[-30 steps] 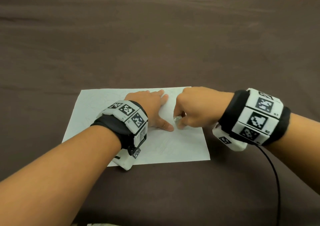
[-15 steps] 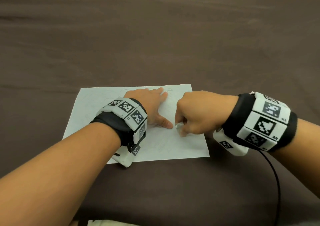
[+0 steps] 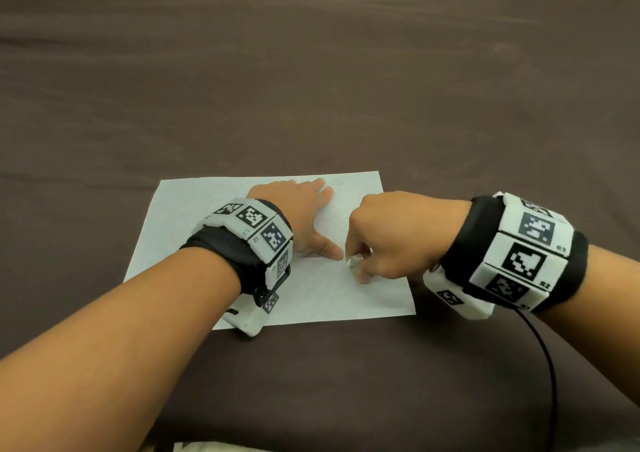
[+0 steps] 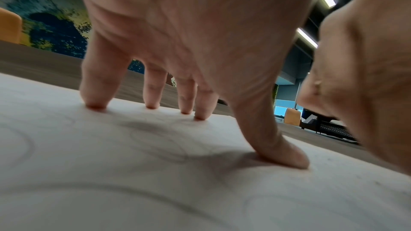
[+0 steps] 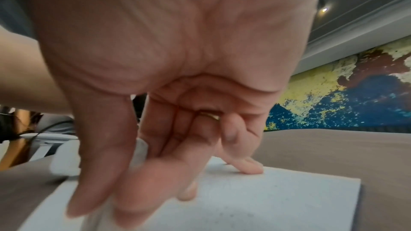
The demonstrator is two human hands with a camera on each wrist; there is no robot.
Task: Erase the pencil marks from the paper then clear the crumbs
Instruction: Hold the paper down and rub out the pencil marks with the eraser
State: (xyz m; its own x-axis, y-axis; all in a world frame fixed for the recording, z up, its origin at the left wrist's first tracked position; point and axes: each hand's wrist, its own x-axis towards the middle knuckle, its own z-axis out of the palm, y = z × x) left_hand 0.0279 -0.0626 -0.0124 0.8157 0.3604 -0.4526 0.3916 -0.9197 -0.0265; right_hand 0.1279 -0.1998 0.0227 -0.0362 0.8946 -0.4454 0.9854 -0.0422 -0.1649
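Item: paper, one white sheet, flat on the brown cloth, long axis running left to right in the head view. Faint pencil marks curve across it in the left wrist view; dark crumbs speckle its right part.

Left hand: on the paper's middle, fingers straight and spread, tips and thumb pressing down. It holds nothing; it pins the sheet.

Right hand: over the paper's right half, fingers curled, thumb and fingertips pinching a small pale eraser. The eraser's lower end meets the paper just right of the left thumb tip.

Governing relation: the unerased curves lie left of and nearer than the eraser, largely under and around the left hand. The right hand is the nearer working hand. Judged: strokes toward those curves likely need the left hand to shift along the paper first.

Status, judged: erasing under way; crumbs not yet cleared.
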